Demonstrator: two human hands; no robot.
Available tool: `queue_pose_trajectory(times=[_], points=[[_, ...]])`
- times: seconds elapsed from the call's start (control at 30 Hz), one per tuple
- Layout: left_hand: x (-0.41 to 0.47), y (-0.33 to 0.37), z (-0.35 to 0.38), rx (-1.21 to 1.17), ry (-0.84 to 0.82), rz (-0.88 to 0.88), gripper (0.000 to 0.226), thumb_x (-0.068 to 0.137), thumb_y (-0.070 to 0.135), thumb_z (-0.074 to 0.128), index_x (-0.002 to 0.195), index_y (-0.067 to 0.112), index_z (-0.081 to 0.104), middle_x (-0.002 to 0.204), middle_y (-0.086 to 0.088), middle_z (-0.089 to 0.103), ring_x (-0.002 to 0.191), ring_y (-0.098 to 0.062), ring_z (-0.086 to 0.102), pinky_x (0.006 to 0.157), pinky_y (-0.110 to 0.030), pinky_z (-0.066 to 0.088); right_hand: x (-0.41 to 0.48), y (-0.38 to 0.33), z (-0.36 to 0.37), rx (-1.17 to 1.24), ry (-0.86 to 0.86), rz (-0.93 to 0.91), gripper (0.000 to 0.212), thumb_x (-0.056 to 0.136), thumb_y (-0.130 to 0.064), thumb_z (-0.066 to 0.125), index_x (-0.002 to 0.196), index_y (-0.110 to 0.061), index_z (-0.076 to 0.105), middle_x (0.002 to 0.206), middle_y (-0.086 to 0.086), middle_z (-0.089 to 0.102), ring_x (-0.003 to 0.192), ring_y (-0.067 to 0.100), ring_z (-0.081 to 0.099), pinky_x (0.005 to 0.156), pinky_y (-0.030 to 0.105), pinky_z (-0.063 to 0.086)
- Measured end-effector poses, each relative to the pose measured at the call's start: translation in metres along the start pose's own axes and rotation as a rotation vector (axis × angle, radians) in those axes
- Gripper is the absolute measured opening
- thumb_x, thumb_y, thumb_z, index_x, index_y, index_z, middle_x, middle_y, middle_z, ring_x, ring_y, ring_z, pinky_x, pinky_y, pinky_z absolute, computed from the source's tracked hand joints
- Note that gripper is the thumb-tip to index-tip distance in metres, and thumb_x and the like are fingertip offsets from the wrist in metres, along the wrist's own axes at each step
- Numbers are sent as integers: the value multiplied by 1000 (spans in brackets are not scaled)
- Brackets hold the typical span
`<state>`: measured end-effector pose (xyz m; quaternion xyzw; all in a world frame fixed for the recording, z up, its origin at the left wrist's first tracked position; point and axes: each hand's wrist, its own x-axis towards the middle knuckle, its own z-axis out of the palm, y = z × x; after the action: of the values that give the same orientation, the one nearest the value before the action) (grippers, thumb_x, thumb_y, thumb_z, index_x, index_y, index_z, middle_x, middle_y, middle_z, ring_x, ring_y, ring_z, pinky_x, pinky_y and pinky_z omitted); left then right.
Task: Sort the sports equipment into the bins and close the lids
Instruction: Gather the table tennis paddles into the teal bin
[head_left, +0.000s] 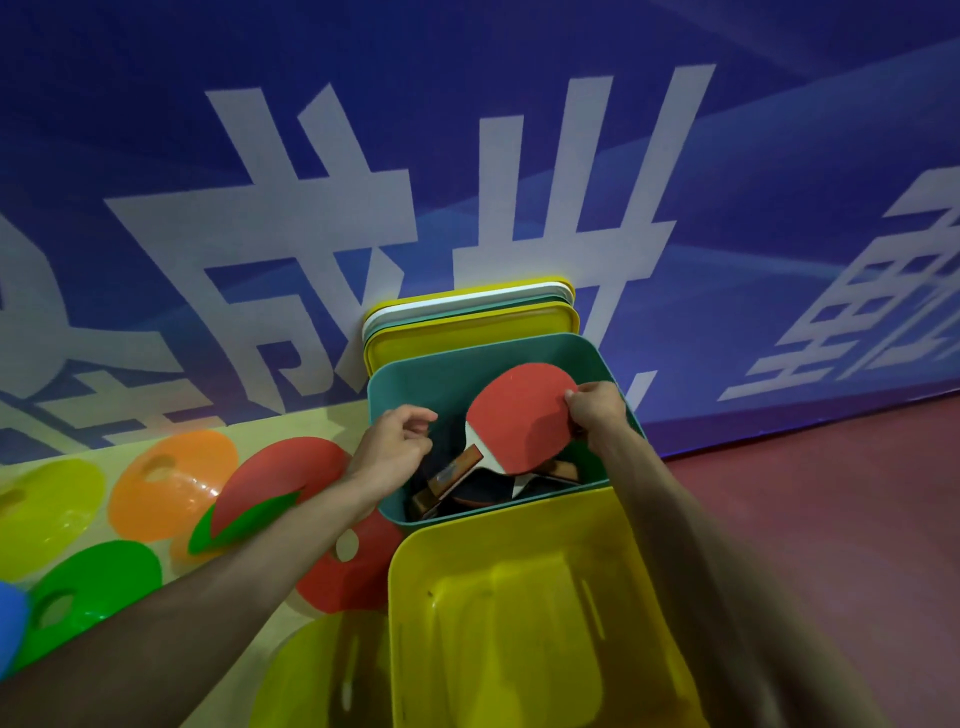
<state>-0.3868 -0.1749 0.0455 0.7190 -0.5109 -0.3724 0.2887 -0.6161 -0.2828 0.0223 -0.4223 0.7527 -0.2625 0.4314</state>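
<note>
A teal bin (415, 376) stands by the wall with several table tennis paddles lying in it. My right hand (595, 408) pinches the edge of a red paddle (519, 415) held over the bin, handle pointing down left. My left hand (395, 441) hovers at the bin's left rim, fingers loosely curled, holding nothing. A yellow bin (519, 623) sits nearer to me with nothing visible inside. Several lids (467, 312), yellow, white and teal, lean against the wall behind the teal bin.
Flat disc cones lie on the pale floor at left: orange (171, 483), yellow-green (47, 514), green (93, 587), red (285, 478) and another red (353, 566). A blue banner wall (467, 156) rises behind. Red flooring (831, 519) spreads to the right.
</note>
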Motion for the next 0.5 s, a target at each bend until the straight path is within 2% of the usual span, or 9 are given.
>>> queue_pose_trajectory(times=[0.13,0.23,0.27,0.37,0.5], points=[[3,3,4,-34,26,19,31,85,-1,55,109,18,63,113,-5,62,101,-15,59,91,-25,45,5,7,15,-141,-68,44,30,90,-21,63,109,2,65,96,18,62,82,32,61,73,40,56],[2,3,1,-52,45,44,29,88,0,54,105,20,63,114,-4,61,100,-11,58,86,-18,42,5,13,19,-281,-69,57,17,92,-12,56,82,3,56,96,19,59,79,31,57,65,34,50],[3,3,0,-52,55,54,28,88,0,53,104,21,64,114,-3,61,100,-10,58,83,-16,41,5,14,19,-330,-82,57,15,92,-9,52,84,3,56,96,19,58,80,32,56,64,33,47],[3,2,-6,-65,88,71,29,88,0,53,101,24,64,114,-1,62,98,-9,58,78,-14,41,5,18,20,-474,-134,41,23,93,-6,47,110,6,58,104,20,59,83,32,56,67,33,46],[0,1,-14,-71,108,87,28,90,1,51,100,24,64,115,0,61,96,-7,58,73,-19,44,-2,18,23,-576,-145,-4,21,91,-9,49,108,1,59,96,16,58,82,31,61,73,38,55]])
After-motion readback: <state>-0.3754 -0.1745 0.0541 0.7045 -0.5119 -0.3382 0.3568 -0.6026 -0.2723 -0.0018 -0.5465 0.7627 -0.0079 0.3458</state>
